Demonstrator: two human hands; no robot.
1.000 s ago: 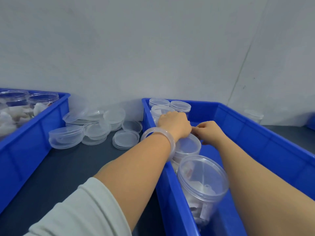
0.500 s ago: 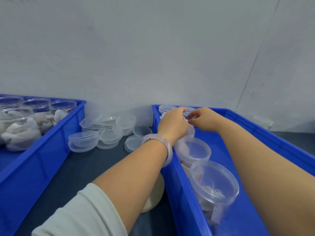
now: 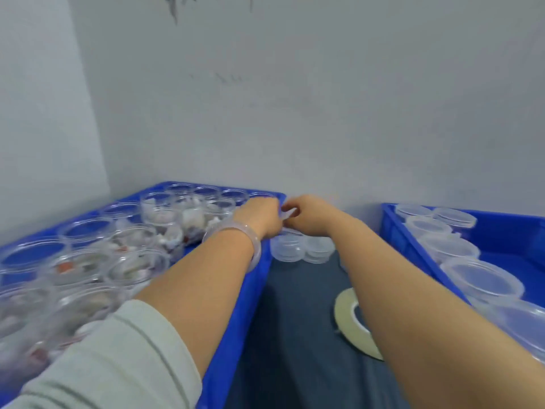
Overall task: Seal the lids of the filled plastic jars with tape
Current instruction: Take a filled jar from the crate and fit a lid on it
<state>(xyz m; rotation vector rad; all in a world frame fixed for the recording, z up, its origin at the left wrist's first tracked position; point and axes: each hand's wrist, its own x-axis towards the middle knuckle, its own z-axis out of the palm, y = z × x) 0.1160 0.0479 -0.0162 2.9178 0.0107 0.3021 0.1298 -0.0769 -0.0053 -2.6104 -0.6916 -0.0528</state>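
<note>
Both hands meet in the upper middle of the frame, right over the spare lids [image 3: 287, 247] stacked between the two bins, which makes sense since that's the lid supply. The right hand [image 3: 309, 218] has thumb and fingers curled, pinching a clear lid [image 3: 288, 214]. The left hand [image 3: 261, 216] is up against the same lid, but its back faces the camera, so I can't tell whether it's actually gripping. There's a glassy bracelet [image 3: 236, 231] on that wrist.

The left bin [image 3: 236, 335] fills the lower left and holds the open jars [image 3: 159, 211]: thin clear plastic, round, wide-mouthed, stuffed with whitish crumpled stuff plus some red bits (blurry). My guess is the lid is headed for one of them. The lidded jars [image 3: 480, 280] stand in a row in the right bin [image 3: 392, 231] at the right edge, their tops frosted and slightly domed.

The tape roll [image 3: 342, 314] is a flat pale ring lying on the dark table [image 3: 295, 335], lower right of centre, half under the right forearm, parked within easy reach for sealing
</note>
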